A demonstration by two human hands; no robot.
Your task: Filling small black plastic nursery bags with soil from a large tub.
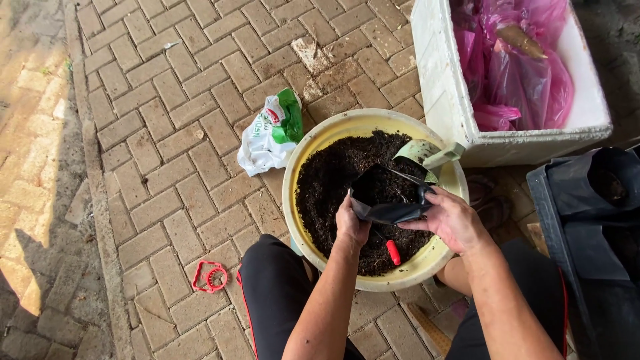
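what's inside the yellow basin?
The yellow basin holds dark soil, a pale scoop and a small red-handled tool lying on it. Left hand and right hand hold a black grow bag open above; soil beneath is hidden.

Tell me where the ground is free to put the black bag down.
Free: the brick paving left of the basin, between the white-green bag and the red clip; also the bricks above the basin, left of the foam box. Crowded: the right side, with the black tray close by.
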